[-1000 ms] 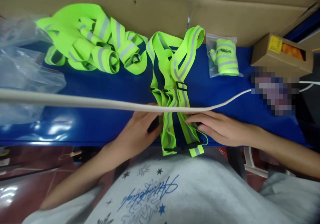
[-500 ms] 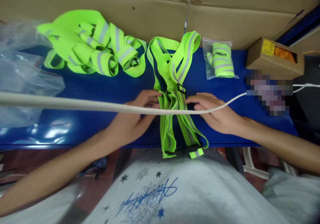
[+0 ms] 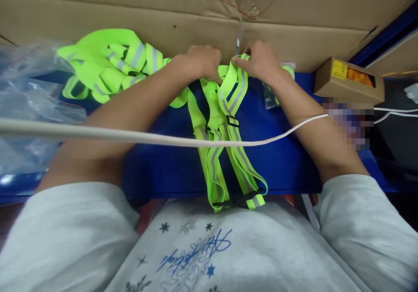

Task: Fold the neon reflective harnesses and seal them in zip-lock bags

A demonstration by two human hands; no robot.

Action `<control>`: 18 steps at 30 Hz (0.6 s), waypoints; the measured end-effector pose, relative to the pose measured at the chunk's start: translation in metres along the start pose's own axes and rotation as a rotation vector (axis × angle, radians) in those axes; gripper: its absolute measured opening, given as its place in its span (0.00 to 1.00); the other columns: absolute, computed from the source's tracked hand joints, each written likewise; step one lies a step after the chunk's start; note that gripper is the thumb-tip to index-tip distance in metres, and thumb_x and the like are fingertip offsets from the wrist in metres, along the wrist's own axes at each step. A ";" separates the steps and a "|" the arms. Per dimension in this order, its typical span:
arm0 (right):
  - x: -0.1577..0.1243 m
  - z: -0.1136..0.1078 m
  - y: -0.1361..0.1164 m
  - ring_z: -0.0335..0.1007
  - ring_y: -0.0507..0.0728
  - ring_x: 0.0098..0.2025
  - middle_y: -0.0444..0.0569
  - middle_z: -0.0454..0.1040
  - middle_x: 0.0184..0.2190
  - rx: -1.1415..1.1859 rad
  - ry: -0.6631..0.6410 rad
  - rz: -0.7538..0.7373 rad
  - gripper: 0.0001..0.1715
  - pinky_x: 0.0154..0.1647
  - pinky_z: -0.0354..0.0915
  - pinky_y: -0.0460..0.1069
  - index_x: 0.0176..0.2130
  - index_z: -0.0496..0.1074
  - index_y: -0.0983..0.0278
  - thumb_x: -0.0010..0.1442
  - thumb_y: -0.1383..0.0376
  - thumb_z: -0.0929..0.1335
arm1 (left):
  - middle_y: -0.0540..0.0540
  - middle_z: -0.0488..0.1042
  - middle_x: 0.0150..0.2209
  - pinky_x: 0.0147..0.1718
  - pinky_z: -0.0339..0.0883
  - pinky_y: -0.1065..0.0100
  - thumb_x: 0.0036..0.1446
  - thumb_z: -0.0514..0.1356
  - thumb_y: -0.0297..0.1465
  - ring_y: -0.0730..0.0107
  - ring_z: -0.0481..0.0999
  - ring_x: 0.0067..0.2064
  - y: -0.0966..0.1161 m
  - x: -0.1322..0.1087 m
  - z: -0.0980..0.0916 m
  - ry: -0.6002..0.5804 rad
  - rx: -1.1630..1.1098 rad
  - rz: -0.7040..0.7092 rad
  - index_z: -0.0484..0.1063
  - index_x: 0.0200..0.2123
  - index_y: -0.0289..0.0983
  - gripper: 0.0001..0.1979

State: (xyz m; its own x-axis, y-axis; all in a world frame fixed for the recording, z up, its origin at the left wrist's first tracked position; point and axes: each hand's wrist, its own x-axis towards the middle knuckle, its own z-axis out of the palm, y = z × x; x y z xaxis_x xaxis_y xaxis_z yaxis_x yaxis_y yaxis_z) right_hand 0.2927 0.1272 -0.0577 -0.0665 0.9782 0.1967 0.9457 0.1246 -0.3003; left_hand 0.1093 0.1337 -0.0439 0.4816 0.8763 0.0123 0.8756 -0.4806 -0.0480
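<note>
A neon-yellow reflective strap harness (image 3: 214,157) with grey stripes lies lengthwise on the blue table (image 3: 156,166), its lower loops hanging over the front edge. My left hand (image 3: 205,63) is curled over the upper left loop of the harness; the fingertips are partly hidden. On the upper right loop, my right hand (image 3: 261,61) pinches the strap between thumb and fingers. A black slider buckle (image 3: 233,121) sits on the right strap. Beyond my left forearm rests a tangled pile of similar neon straps (image 3: 107,61), partly covered by the arm.
A white cable (image 3: 163,141) crosses in front of the view. Clear plastic bags (image 3: 29,105) lie at the left. A bagged folded strap (image 3: 270,96) is mostly behind my right forearm. A small cardboard box (image 3: 326,81) stands at the right, and a cardboard wall (image 3: 130,13) closes the back.
Both hands have moved from the middle of the harness up to its far loops and taken hold there. The upper loops are drawn closer together.
</note>
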 end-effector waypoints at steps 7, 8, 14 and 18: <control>0.010 -0.003 0.013 0.64 0.54 0.63 0.56 0.74 0.62 0.109 0.059 -0.283 0.19 0.61 0.59 0.45 0.56 0.70 0.84 0.70 0.72 0.67 | 0.29 0.77 0.61 0.64 0.69 0.36 0.75 0.54 0.44 0.35 0.74 0.67 -0.005 -0.023 -0.003 0.045 0.023 -0.021 0.77 0.49 0.16 0.31; 0.011 -0.002 0.015 0.64 0.54 0.64 0.56 0.74 0.63 0.118 0.059 -0.321 0.18 0.62 0.59 0.45 0.56 0.70 0.84 0.70 0.73 0.67 | 0.28 0.77 0.61 0.63 0.69 0.35 0.75 0.54 0.43 0.35 0.75 0.66 -0.005 -0.024 -0.003 0.053 0.025 -0.033 0.77 0.50 0.17 0.29; -0.019 0.012 0.024 0.56 0.70 0.76 0.62 0.59 0.76 0.052 -0.110 -0.407 0.38 0.76 0.52 0.67 0.73 0.61 0.73 0.69 0.73 0.72 | 0.26 0.72 0.65 0.64 0.70 0.35 0.74 0.60 0.38 0.37 0.74 0.67 -0.010 -0.039 -0.007 0.096 0.014 -0.001 0.71 0.62 0.18 0.27; -0.095 0.014 0.034 0.50 0.68 0.79 0.60 0.54 0.78 0.043 0.111 -0.510 0.34 0.76 0.50 0.71 0.77 0.55 0.65 0.78 0.66 0.63 | 0.39 0.73 0.60 0.65 0.71 0.42 0.76 0.45 0.24 0.48 0.74 0.67 -0.011 -0.109 -0.016 0.187 -0.008 0.249 0.71 0.65 0.27 0.23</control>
State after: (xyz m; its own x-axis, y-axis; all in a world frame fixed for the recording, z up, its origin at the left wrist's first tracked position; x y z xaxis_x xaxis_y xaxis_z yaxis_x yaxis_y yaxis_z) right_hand 0.3264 0.0412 -0.0990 -0.4791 0.7679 0.4251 0.7875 0.5899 -0.1781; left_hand 0.0474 0.0433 -0.0287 0.6789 0.7107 0.1846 0.7299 -0.6804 -0.0651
